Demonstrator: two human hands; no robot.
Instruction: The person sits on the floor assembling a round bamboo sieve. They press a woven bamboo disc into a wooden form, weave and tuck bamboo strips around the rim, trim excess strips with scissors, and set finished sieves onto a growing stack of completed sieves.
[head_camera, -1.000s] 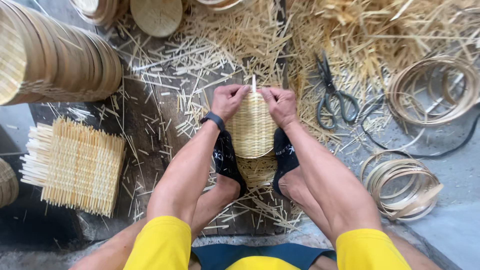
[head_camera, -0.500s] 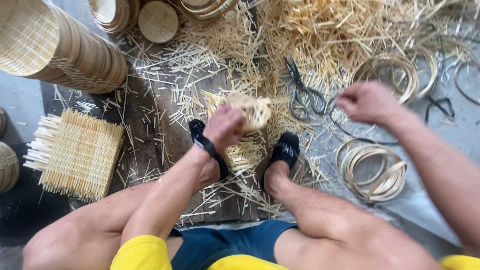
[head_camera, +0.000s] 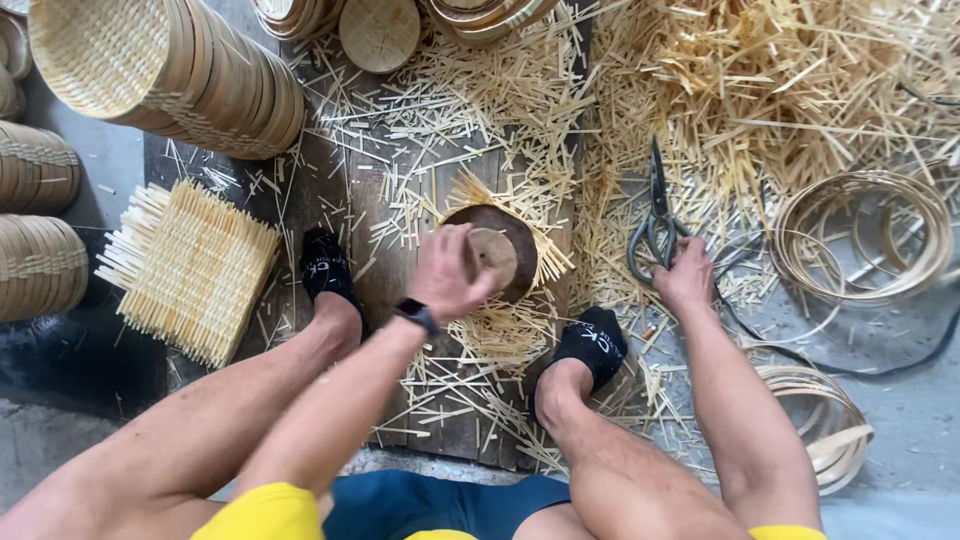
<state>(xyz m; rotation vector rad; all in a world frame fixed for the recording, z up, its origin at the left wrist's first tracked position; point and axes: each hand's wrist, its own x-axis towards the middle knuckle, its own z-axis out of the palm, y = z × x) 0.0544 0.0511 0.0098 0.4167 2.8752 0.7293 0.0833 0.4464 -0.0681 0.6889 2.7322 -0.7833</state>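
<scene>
Your left hand (head_camera: 448, 275) presses a round wooden block (head_camera: 497, 252) onto the woven mat (head_camera: 520, 215) at the board's centre, fingers curled over it — the weave is done, its edges look untrimmed. At 3 o'clock your right hand (head_camera: 686, 280) closes on the scissors (head_camera: 655, 215); trimming seems left — finished baskets (head_camera: 190, 75) stack at 10 o'clock.

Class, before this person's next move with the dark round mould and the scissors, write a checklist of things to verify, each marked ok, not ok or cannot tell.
1. Left hand steadies the dark round wooden mould: ok.
2. Woven bamboo piece sits under the mould, strips fanning out: ok.
3. Right hand touches the grey metal scissors: ok.
4. Firm grip through the scissor handles: cannot tell.
5. Feet in black socks away from the blades: ok.
6. Wooden board free of loose bamboo offcuts: not ok.
</scene>
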